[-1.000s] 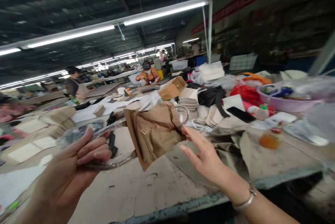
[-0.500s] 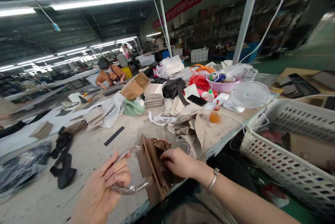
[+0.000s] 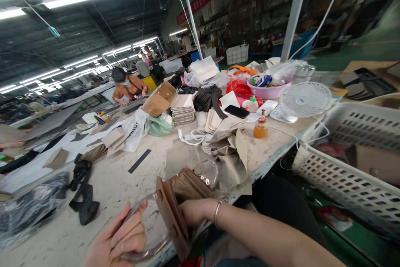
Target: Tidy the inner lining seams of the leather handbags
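A brown handbag [image 3: 170,213] stands tilted at the table's front edge, its mouth gaping towards the right. My left hand [image 3: 126,233] is closed around the bag's handle [image 3: 161,245], which is wrapped in clear plastic. Inside the bag's opening is my right hand [image 3: 196,210], with a bracelet at the wrist; its fingers are hidden by the bag. A second plastic-wrapped handle [image 3: 210,170] loops out on the bag's far side. Crumpled beige-brown sheets [image 3: 233,163] lie just beyond it.
A black strip [image 3: 139,161] and a tangled black strap [image 3: 84,200] lie on the left. Farther back are stacked pale panels [image 3: 182,111], a phone [image 3: 236,111], an orange glue bottle [image 3: 261,127] and a fan [image 3: 304,99]. A white basket [image 3: 340,171] stands right. A co-worker [image 3: 129,86] is across the table.
The bag has shifted slightly left and nearer to me, and its brown lining shows more at the top. My right hand has gone deeper inside; its fingers were partly visible before.
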Action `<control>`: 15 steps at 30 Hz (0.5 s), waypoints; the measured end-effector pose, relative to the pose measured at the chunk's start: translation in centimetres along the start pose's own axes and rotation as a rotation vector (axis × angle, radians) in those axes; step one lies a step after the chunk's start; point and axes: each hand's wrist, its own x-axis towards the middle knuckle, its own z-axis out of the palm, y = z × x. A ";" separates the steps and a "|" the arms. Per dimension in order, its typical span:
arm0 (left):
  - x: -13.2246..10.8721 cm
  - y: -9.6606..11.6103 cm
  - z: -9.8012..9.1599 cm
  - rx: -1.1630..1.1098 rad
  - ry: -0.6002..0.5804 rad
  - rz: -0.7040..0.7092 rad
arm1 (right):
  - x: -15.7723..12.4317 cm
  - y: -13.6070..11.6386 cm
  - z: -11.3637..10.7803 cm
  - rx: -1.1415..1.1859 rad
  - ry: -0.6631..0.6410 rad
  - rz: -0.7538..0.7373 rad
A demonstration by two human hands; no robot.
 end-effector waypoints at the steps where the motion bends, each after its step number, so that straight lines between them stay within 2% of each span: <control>1: -0.1 0.6 -0.8 0.004 0.006 -0.015 | -0.2 -0.2 -0.1 0.002 -0.026 0.014; 2: -0.2 1.1 -1.6 0.008 0.013 -0.030 | -0.7 -0.3 -0.4 -0.007 -0.023 0.016; 4: -0.5 1.9 -3.1 -0.004 0.038 -0.041 | -2.2 -0.4 -1.7 -0.022 0.072 0.031; 7: -0.7 1.9 -4.8 -0.059 0.066 -0.043 | -3.9 1.0 -4.6 -0.019 0.467 0.175; 9: -0.5 1.4 -5.6 -0.080 0.059 -0.060 | -4.1 2.9 -6.3 0.036 0.613 0.351; 10: -0.4 1.3 -5.9 -0.083 0.053 -0.068 | -4.0 3.8 -6.9 0.134 0.619 0.443; 12: -0.6 1.4 -6.7 -0.081 0.046 -0.075 | -3.7 5.1 -7.8 0.243 0.562 0.517; 15: -2.1 3.3 -8.0 -0.046 0.058 -0.047 | -4.1 4.0 -9.3 0.375 0.460 0.501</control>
